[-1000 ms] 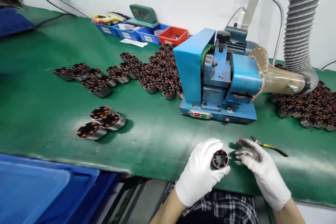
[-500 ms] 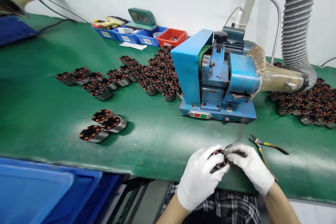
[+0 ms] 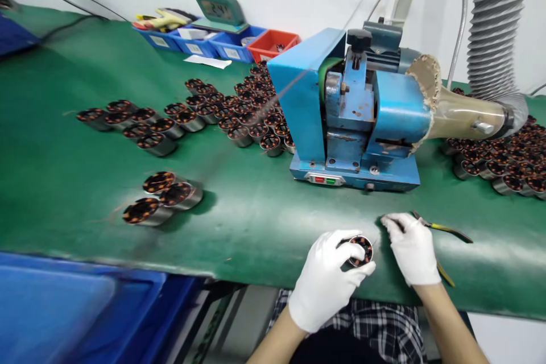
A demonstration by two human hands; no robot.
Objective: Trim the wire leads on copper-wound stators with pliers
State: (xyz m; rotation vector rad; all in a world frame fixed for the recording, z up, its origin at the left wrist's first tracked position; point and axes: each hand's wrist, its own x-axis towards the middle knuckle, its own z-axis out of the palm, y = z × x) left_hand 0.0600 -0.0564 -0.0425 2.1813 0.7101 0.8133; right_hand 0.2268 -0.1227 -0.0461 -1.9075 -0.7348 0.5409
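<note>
In the white-gloved fingers of my left hand (image 3: pixel 322 281) is a motor stator (image 3: pixel 367 249), a metal ring with copper windings and black inner parts facing up. Apart from it, to the right, my right hand (image 3: pixel 413 251), also gloved, has thumb and fingertips pinched together over the bench. What the pinch holds, if anything, is too small to make out. Diagonal cutting pliers (image 3: pixel 449 232) with yellow-green handles lie partly hidden behind that hand. Further left, a group of three stators (image 3: pixel 186 198) stands on the green bench (image 3: pixel 256 227).
A blue belt grinder (image 3: pixel 298 108) stands behind my hands, joined to a grey flexible duct (image 3: pixel 497 34). Many stators (image 3: pixel 239 135) crowd its left, more (image 3: pixel 507 183) its right. Blue bins, a red bin (image 3: pixel 273 44) and a clock (image 3: pixel 219 9) line the wall. Blue crates (image 3: pixel 55 313) are lower left.
My right hand has moved away from the stator to the right, near the pliers. My left hand still holds the stator, its open end now more exposed. The view has shifted slightly.
</note>
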